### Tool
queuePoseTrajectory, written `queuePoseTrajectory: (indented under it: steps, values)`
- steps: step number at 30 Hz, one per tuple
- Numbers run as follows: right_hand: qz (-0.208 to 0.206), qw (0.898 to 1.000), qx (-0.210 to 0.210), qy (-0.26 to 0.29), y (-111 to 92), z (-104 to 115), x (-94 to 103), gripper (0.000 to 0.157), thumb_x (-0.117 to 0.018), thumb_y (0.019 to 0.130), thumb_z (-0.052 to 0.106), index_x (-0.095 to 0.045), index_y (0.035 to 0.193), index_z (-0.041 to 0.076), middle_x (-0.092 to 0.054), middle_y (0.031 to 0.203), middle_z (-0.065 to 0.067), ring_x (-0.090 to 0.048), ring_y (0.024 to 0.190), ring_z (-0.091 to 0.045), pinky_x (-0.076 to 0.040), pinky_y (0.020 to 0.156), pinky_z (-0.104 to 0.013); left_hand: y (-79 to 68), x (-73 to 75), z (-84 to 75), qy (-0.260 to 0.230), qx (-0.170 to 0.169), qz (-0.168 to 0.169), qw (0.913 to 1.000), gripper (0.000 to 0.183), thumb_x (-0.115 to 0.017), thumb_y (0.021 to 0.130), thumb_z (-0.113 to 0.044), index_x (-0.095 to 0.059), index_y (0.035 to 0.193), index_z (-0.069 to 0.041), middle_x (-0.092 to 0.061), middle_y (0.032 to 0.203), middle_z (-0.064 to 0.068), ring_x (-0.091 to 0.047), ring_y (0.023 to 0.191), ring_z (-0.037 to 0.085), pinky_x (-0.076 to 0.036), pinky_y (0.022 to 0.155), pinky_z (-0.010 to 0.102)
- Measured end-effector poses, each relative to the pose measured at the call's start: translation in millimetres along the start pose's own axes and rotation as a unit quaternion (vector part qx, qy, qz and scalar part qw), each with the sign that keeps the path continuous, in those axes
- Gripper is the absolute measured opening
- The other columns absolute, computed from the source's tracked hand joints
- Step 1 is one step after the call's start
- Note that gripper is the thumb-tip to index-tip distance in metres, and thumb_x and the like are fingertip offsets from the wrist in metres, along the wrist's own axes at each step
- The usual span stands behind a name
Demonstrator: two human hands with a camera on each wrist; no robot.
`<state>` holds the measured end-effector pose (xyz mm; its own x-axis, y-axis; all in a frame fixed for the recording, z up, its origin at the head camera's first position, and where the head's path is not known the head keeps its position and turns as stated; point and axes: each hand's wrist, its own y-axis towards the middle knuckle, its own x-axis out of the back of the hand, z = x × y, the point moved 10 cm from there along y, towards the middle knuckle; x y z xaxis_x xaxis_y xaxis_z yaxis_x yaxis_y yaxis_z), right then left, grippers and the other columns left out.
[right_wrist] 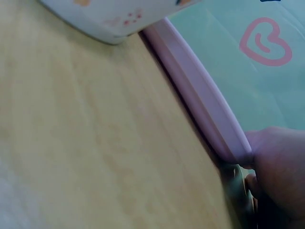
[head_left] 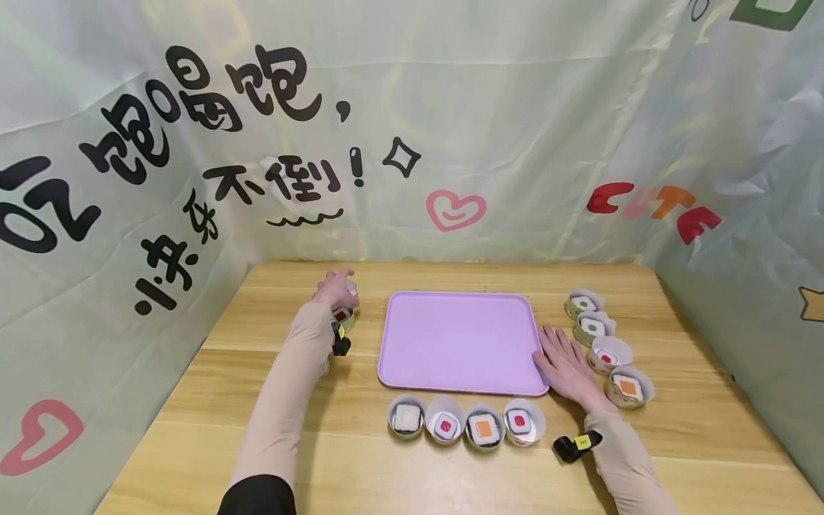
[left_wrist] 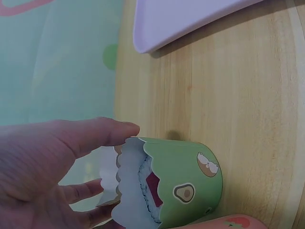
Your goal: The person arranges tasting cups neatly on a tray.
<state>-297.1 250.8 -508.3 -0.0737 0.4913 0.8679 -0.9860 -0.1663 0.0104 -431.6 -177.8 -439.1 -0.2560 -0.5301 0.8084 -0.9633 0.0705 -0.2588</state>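
At the table's far left, my left hand (head_left: 335, 290) is curled round a paper cup (left_wrist: 108, 174), its thumb on one side and its fingers on the other. Part of that cup is hidden. Right beside it stands a green paper cup (left_wrist: 193, 186) with a scalloped rim and an avocado print. A sushi roll (left_wrist: 152, 188) with a dark red centre sits inside the green one. My right hand (head_left: 568, 368) lies with spread, straight fingers along the right edge of a purple tray (head_left: 460, 343), the thumb touching its rim.
Several paper cups holding sushi pieces line the tray's front, among them one with an orange centre (head_left: 484, 429). More stand in a column at the right, such as a cup (head_left: 629, 388) near my right wrist. Printed cloth walls (head_left: 534, 143) enclose the table.
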Motion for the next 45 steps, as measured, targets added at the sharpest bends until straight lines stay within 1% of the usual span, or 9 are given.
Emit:
queuePoseTrajectory:
  steps: [6, 10, 15, 21, 29, 34, 38, 42, 45]
  values:
    - [0.0, 1.0, 0.0, 0.001, 0, -1, -0.9, 0.063, -0.038, 0.108, 0.032, -0.023, 0.157, -0.004, -0.016, 0.163, -0.033, -0.008, 0.152, -0.054, -0.002, 0.122, -0.067, 4.7, -2.1, 3.6, 0.006, 0.005, 0.0, 1.0, 0.076, -0.07, 0.086, -0.009, -0.035, 0.153, -0.01, -0.033, 0.151, 0.029, -0.038, 0.132, 0.048, -0.045, 0.103, 0.059]
    - [-0.002, 1.0, 0.0, 0.001, 0, -1, -0.6, 0.062, -0.038, 0.108, 0.031, -0.024, 0.157, -0.004, -0.017, 0.163, -0.033, -0.008, 0.152, -0.054, -0.002, 0.122, -0.067, 8.9, -4.0, 5.2, 0.018, 0.008, 0.002, 0.9998, 0.071, -0.068, 0.087, -0.008, -0.037, 0.151, -0.009, -0.034, 0.15, 0.03, -0.04, 0.131, 0.049, -0.046, 0.101, 0.058]
    - [-0.004, 1.0, 0.002, 0.001, 0, 0, 0.6, 0.062, -0.039, 0.108, 0.03, -0.024, 0.156, -0.005, -0.017, 0.163, -0.033, -0.008, 0.151, -0.055, -0.002, 0.122, -0.068, 7.9, -6.2, 1.6, 0.035, 0.016, 0.006, 0.9992, 0.066, -0.064, 0.088, -0.007, -0.04, 0.149, -0.007, -0.035, 0.148, 0.03, -0.041, 0.128, 0.049, -0.046, 0.099, 0.056]
    - [-0.005, 1.0, 0.001, 0.003, -1, 1, 0.7, 0.062, -0.039, 0.108, 0.031, -0.024, 0.157, -0.004, -0.017, 0.163, -0.033, -0.008, 0.151, -0.054, -0.002, 0.122, -0.067, 8.8, -8.6, 1.1, 0.044, 0.021, -0.012, 0.9987, 0.056, -0.06, 0.091, -0.007, -0.044, 0.144, -0.008, -0.036, 0.147, 0.03, -0.043, 0.126, 0.05, -0.043, 0.103, 0.06]
    - [-0.004, 1.0, 0.0, 0.001, -1, 0, 0.0, 0.062, -0.038, 0.108, 0.031, -0.024, 0.157, -0.004, -0.017, 0.163, -0.033, -0.008, 0.152, -0.054, -0.002, 0.122, -0.067, 7.6, -5.1, -2.1, 0.052, 0.007, -0.051, 0.9973, 0.047, -0.062, 0.092, -0.011, -0.048, 0.137, -0.008, -0.039, 0.144, 0.031, -0.045, 0.125, 0.053, -0.045, 0.101, 0.063]
    - [-0.002, 1.0, -0.001, -0.002, -1, 0, -0.7, 0.062, -0.038, 0.108, 0.031, -0.024, 0.156, -0.005, -0.016, 0.163, -0.033, -0.008, 0.152, -0.054, -0.002, 0.122, -0.067, 7.9, -1.6, -0.5, 0.055, -0.005, -0.063, 0.9965, 0.045, -0.062, 0.093, -0.012, -0.047, 0.135, -0.008, -0.039, 0.144, 0.03, -0.046, 0.124, 0.053, -0.045, 0.101, 0.064]
    - [0.001, 1.0, -0.001, -0.002, 0, 0, -1.6, 0.063, -0.038, 0.108, 0.032, -0.024, 0.157, -0.005, -0.016, 0.163, -0.032, -0.008, 0.152, -0.054, -0.002, 0.122, -0.067, 8.1, 2.8, 0.4, 0.049, -0.019, -0.073, 0.9959, 0.046, -0.063, 0.092, -0.012, -0.047, 0.135, -0.01, -0.039, 0.144, 0.029, -0.049, 0.12, 0.054, -0.046, 0.098, 0.064]
    - [0.003, 1.0, -0.001, -0.003, 0, -1, -2.2, 0.063, -0.037, 0.108, 0.033, -0.024, 0.157, -0.004, -0.016, 0.163, -0.032, -0.008, 0.152, -0.054, -0.002, 0.122, -0.067, 8.2, 8.9, -1.1, 0.04, -0.039, -0.096, 0.9938, 0.046, -0.062, 0.091, -0.014, -0.048, 0.135, -0.012, -0.041, 0.141, 0.028, -0.054, 0.111, 0.051, -0.049, 0.092, 0.061]
    - [0.004, 1.0, -0.001, -0.003, 0, -1, -1.9, 0.063, -0.037, 0.108, 0.033, -0.024, 0.157, -0.004, -0.016, 0.163, -0.033, -0.007, 0.152, -0.054, -0.002, 0.122, -0.067, 7.6, 12.5, -5.2, 0.039, -0.056, -0.113, 0.9913, 0.047, -0.061, 0.09, -0.016, -0.048, 0.135, -0.014, -0.043, 0.138, 0.025, -0.055, 0.107, 0.046, -0.051, 0.088, 0.057]
